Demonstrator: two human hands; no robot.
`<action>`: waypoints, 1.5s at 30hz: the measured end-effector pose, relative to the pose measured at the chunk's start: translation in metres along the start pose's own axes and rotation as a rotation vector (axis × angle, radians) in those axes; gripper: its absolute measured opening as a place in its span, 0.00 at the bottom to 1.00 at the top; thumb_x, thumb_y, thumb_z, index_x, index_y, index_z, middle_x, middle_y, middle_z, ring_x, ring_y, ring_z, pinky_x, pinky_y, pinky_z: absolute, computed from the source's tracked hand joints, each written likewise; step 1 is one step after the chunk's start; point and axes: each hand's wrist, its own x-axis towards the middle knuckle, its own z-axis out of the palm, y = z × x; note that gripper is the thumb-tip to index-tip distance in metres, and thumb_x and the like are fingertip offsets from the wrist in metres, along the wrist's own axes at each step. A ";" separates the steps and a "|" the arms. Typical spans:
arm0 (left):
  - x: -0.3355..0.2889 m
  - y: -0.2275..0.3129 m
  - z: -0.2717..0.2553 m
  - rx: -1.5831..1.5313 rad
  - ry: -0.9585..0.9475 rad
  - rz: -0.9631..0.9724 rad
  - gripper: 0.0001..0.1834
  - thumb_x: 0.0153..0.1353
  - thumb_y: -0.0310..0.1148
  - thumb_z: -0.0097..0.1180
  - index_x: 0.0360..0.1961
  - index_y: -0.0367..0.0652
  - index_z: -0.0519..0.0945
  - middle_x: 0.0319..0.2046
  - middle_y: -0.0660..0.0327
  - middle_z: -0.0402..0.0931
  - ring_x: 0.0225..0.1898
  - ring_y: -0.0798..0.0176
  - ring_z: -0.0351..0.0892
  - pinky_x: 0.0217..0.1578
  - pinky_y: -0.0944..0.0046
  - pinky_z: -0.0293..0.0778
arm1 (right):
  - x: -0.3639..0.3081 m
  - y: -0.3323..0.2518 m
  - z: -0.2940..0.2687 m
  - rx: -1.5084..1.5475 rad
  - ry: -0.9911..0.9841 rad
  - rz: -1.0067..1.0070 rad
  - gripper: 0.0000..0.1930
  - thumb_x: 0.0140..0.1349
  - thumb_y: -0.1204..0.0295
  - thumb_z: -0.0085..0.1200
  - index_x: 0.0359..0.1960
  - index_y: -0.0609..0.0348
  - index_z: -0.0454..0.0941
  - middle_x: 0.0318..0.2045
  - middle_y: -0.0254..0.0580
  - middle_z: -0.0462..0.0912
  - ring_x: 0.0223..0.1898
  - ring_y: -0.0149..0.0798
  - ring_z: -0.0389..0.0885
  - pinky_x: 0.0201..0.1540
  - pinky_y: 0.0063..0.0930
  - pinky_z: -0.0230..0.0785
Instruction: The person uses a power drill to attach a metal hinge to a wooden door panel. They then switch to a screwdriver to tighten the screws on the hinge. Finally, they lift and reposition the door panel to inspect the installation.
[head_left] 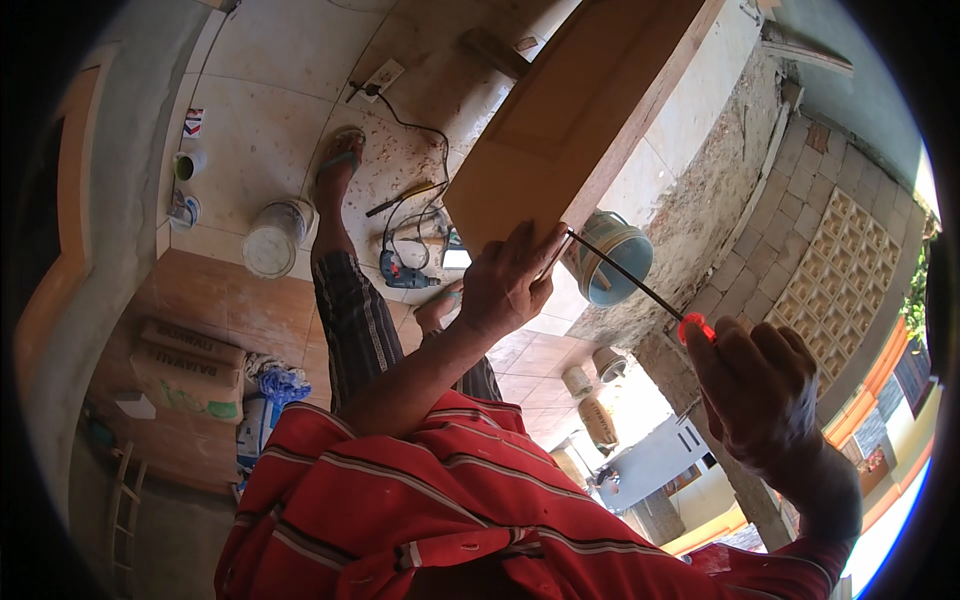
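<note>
A wooden door panel [570, 120] stands tilted in front of me, its narrow edge turned to the right. My left hand [502, 285] grips the near lower corner, with its fingers pressed around the edge. A thin metal strip seems to show beside those fingers, mostly hidden. My right hand [758, 395] is closed around the red handle of a screwdriver [640, 283]. The long dark shaft slants up to the left, and its tip meets the door's edge just by my left fingertips. Whether a screw sits under the tip is too small to tell.
A blue-grey bucket [615, 262] stands behind the screwdriver. On the tiled floor are a corded drill [403, 272], a chisel [402, 198], a socket block [383, 77] and wood shavings. A white bucket [272, 240] and stacked sacks [185, 370] are at left.
</note>
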 end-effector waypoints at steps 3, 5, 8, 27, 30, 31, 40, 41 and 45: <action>0.000 0.001 -0.001 0.002 -0.014 -0.009 0.42 0.56 0.33 0.69 0.74 0.56 0.72 0.60 0.47 0.78 0.46 0.45 0.85 0.46 0.52 0.84 | -0.003 0.001 0.002 -0.024 0.004 -0.020 0.16 0.62 0.77 0.61 0.52 0.68 0.83 0.38 0.44 0.79 0.26 0.37 0.74 0.28 0.35 0.69; 0.000 0.000 -0.001 -0.002 -0.010 -0.004 0.42 0.56 0.33 0.69 0.74 0.57 0.72 0.60 0.47 0.78 0.46 0.45 0.85 0.46 0.52 0.84 | -0.002 0.001 0.002 -0.024 0.007 -0.022 0.16 0.62 0.77 0.61 0.52 0.68 0.83 0.38 0.45 0.79 0.26 0.37 0.74 0.28 0.35 0.68; -0.001 -0.001 0.002 0.013 -0.009 0.002 0.42 0.57 0.34 0.69 0.75 0.55 0.71 0.60 0.47 0.78 0.46 0.45 0.85 0.46 0.52 0.84 | 0.000 0.002 -0.002 0.012 -0.002 0.004 0.15 0.62 0.77 0.62 0.50 0.67 0.83 0.37 0.45 0.80 0.26 0.37 0.74 0.28 0.35 0.68; -0.005 -0.010 0.013 0.002 -0.121 -0.192 0.48 0.53 0.37 0.69 0.73 0.30 0.62 0.66 0.38 0.70 0.62 0.37 0.74 0.64 0.47 0.72 | 0.004 0.029 0.000 0.192 -0.209 0.106 0.24 0.58 0.78 0.66 0.57 0.69 0.77 0.36 0.49 0.83 0.28 0.48 0.84 0.28 0.40 0.77; -0.007 -0.012 0.020 -0.158 -0.147 -0.277 0.49 0.53 0.34 0.68 0.74 0.28 0.60 0.68 0.35 0.66 0.69 0.34 0.67 0.71 0.45 0.65 | 0.010 0.023 0.004 0.177 -0.097 0.047 0.19 0.60 0.78 0.65 0.54 0.67 0.79 0.32 0.45 0.78 0.21 0.42 0.78 0.21 0.36 0.71; -0.008 -0.012 0.022 -0.175 -0.168 -0.293 0.49 0.53 0.33 0.68 0.74 0.28 0.59 0.69 0.34 0.65 0.70 0.34 0.67 0.72 0.45 0.64 | 0.011 0.023 0.004 0.181 -0.112 0.052 0.20 0.60 0.78 0.65 0.54 0.68 0.78 0.32 0.46 0.77 0.21 0.42 0.78 0.21 0.36 0.71; -0.001 -0.018 0.007 -0.281 -0.285 -0.342 0.52 0.52 0.30 0.68 0.76 0.27 0.56 0.71 0.33 0.61 0.73 0.33 0.62 0.75 0.43 0.59 | 0.049 0.017 -0.020 0.213 -0.247 0.149 0.18 0.58 0.78 0.66 0.51 0.68 0.80 0.32 0.49 0.80 0.23 0.40 0.80 0.25 0.34 0.72; -0.001 -0.018 0.008 -0.275 -0.279 -0.340 0.52 0.52 0.32 0.69 0.76 0.27 0.56 0.71 0.33 0.61 0.72 0.32 0.63 0.73 0.42 0.60 | 0.051 0.017 -0.024 0.218 -0.275 0.133 0.21 0.57 0.78 0.66 0.53 0.70 0.79 0.32 0.50 0.80 0.23 0.42 0.80 0.24 0.36 0.71; 0.002 -0.017 0.007 -0.272 -0.280 -0.344 0.54 0.51 0.35 0.70 0.76 0.28 0.56 0.72 0.33 0.61 0.70 0.31 0.65 0.71 0.39 0.62 | 0.054 0.020 -0.026 0.236 -0.320 0.092 0.26 0.55 0.80 0.66 0.57 0.74 0.75 0.34 0.53 0.79 0.24 0.48 0.80 0.23 0.39 0.71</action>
